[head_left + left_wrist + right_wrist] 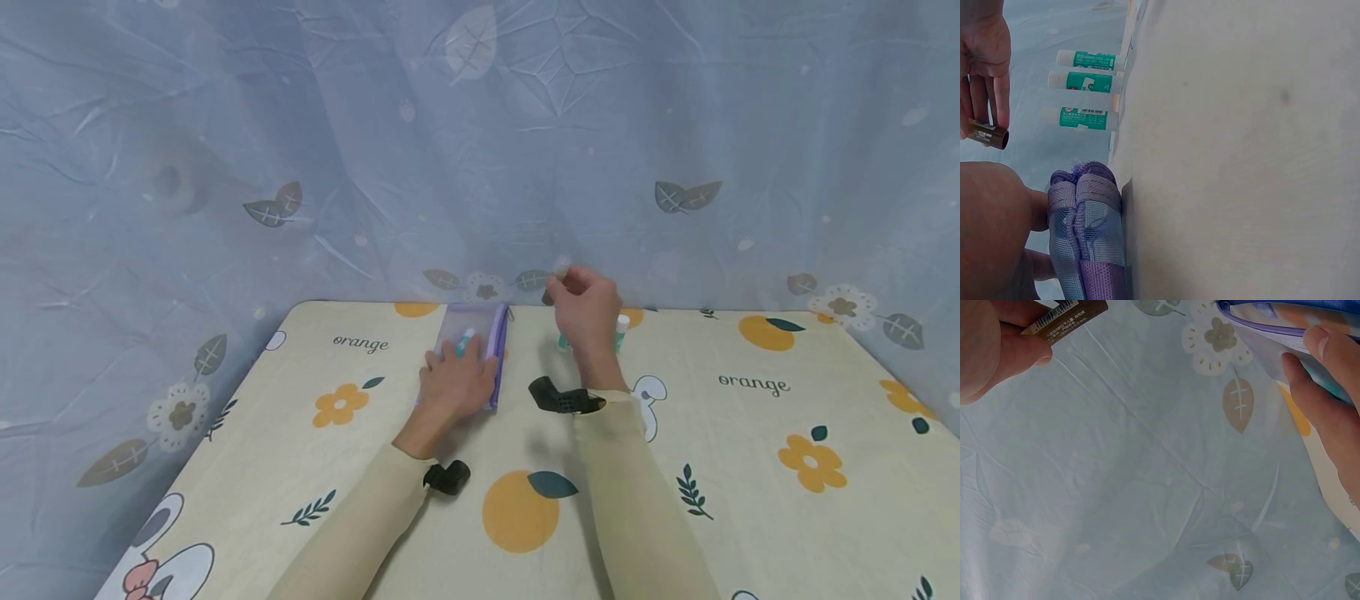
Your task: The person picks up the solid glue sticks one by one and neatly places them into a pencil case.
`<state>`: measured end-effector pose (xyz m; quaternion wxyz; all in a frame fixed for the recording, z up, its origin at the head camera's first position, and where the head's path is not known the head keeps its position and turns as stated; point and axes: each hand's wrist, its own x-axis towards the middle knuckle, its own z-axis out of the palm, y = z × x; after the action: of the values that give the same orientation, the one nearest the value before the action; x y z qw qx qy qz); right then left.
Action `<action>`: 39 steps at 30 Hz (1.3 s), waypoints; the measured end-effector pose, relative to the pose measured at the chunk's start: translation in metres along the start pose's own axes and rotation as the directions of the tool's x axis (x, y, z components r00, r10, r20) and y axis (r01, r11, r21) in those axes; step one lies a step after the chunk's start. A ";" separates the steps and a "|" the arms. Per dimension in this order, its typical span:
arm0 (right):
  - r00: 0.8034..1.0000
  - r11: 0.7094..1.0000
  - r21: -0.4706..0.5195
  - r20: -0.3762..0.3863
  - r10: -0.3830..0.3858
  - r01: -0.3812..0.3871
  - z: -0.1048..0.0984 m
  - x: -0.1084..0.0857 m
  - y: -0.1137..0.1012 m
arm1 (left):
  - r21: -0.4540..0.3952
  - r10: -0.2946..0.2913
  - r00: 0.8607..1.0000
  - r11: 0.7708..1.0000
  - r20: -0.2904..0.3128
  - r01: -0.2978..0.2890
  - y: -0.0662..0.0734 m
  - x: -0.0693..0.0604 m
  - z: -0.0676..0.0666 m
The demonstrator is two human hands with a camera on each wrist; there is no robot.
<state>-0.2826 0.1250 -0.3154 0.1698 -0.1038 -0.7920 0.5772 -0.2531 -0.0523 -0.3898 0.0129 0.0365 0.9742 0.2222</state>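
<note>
My left hand [456, 382] rests with fingers spread on a purple mesh zipper pouch [500, 333]. Through the mesh shows a teal-and-white stick [467, 340]. In the left wrist view the fingers touch the side of the pouch [1094, 219]. My right hand [588, 312] is raised to the right of the pouch and pinches a small brown tube [991, 133]; a barcode label shows on the tube [1066, 319] in the right wrist view. Three green-and-white glue sticks [1089, 82] stand in a row, partly behind my right hand in the head view.
A cream tablecloth [420, 533] printed with oranges and flowers covers the table. Behind it hangs a grey-blue patterned curtain [480, 167], close to the table's far edge. One glue stick [622, 332] shows just right of my right wrist.
</note>
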 end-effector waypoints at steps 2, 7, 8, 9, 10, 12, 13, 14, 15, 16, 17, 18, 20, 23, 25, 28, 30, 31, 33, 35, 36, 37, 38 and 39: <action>1.000 1.000 -0.004 0.002 0.000 0.000 0.001 -0.001 0.000 | -0.002 0.000 1.000 1.000 0.001 0.000 0.000 0.000 0.000; 1.000 1.000 -0.003 0.019 -0.004 0.004 0.002 -0.002 -0.002 | 0.000 0.000 1.000 1.000 0.001 0.000 0.000 0.000 0.001; 1.000 1.000 -0.001 0.024 -0.007 0.007 0.003 -0.002 -0.002 | 0.000 0.000 1.000 1.000 0.000 0.000 0.000 0.000 0.001; 1.000 1.000 0.002 0.028 -0.008 0.008 0.003 -0.003 -0.002 | 0.001 0.000 1.000 1.000 0.000 0.000 0.000 0.000 0.000; 0.999 1.000 -0.001 0.031 -0.009 0.009 0.004 -0.003 -0.002 | 0.001 0.000 1.000 1.000 0.000 0.000 0.000 0.000 0.000; 0.999 1.000 -0.002 0.037 -0.009 0.009 0.005 -0.004 -0.003 | 0.000 0.000 1.000 1.000 0.001 0.000 0.000 0.000 0.000; 0.999 1.000 -0.003 0.041 -0.008 0.008 0.005 -0.005 -0.003 | -0.001 0.000 1.000 1.000 0.002 0.000 0.000 0.000 0.000; 0.999 1.000 -0.006 0.044 -0.008 0.008 0.006 -0.005 -0.004 | -0.002 0.000 1.000 1.000 0.003 0.000 0.000 0.000 0.000; 0.999 1.000 -0.005 0.047 -0.008 0.008 0.007 -0.006 -0.004 | -0.004 -0.001 1.000 1.000 0.004 0.001 0.000 0.000 0.000; 0.999 1.000 -0.005 0.049 -0.009 0.010 0.007 -0.006 -0.004 | -0.005 -0.001 1.000 1.000 0.004 0.001 -0.001 0.000 0.000; 0.999 1.000 -0.003 0.051 -0.011 0.012 0.008 -0.007 -0.005 | -0.006 -0.001 1.000 1.000 0.004 0.001 -0.001 0.000 0.000; 0.999 1.000 -0.003 0.050 -0.014 0.014 0.009 -0.008 -0.005 | -0.007 -0.001 1.000 1.000 0.003 0.001 0.000 0.000 0.000; 0.999 1.000 -0.008 0.045 -0.023 0.023 0.010 -0.008 -0.005 | -0.009 0.000 1.000 1.000 0.003 0.000 0.000 -0.001 0.000; 0.999 0.999 -0.020 0.045 -0.027 0.028 0.012 -0.008 -0.005 | -0.009 -0.001 1.000 1.000 0.004 0.001 0.000 -0.001 -0.001; 0.998 0.999 -0.027 0.051 -0.028 0.030 0.014 -0.008 -0.005 | -0.009 -0.003 1.000 1.000 0.008 0.003 0.000 0.000 -0.001; 0.998 0.999 -0.032 0.057 -0.027 0.029 0.015 -0.009 -0.006 | -0.007 -0.006 1.000 1.000 0.012 0.006 0.000 0.000 -0.001; 0.998 0.999 -0.033 0.062 -0.027 0.030 0.016 -0.010 -0.006 | -0.006 -0.008 1.000 1.000 0.013 0.008 0.000 0.000 -0.001; 0.997 0.999 -0.031 0.068 -0.025 0.027 0.017 -0.010 -0.007 | -0.005 -0.009 1.000 1.000 0.013 0.009 0.000 0.000 -0.001; 0.997 0.999 -0.032 0.075 -0.022 0.025 0.018 -0.011 -0.007 | 0.000 -0.010 1.000 1.000 0.012 0.010 0.000 0.000 0.000; 0.996 0.999 -0.025 0.087 -0.021 0.023 0.019 -0.012 -0.008 | 0.006 -0.013 1.000 1.000 0.011 0.013 0.000 0.001 0.000; 0.995 0.999 -0.019 0.092 -0.025 0.026 0.019 -0.012 -0.008 | 0.007 -0.013 1.000 1.000 0.009 0.013 0.000 0.001 0.000; 0.995 0.999 -0.014 0.096 -0.028 0.029 0.019 -0.013 -0.009 | 0.011 -0.014 1.000 1.000 0.008 0.014 0.000 0.001 0.001; 0.995 0.999 -0.009 0.096 -0.035 0.036 0.020 -0.013 -0.010 | 0.013 -0.016 1.000 1.000 0.007 0.015 0.000 0.001 0.001; 0.994 0.999 -0.006 0.096 -0.045 0.045 0.020 -0.014 -0.010 | 0.014 -0.017 1.000 1.000 0.007 0.017 0.000 0.001 0.001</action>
<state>-0.2774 0.0993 -0.3136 0.1443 -0.0589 -0.8036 0.5744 -0.2544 -0.0518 -0.3907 0.0178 0.0292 0.9760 0.2150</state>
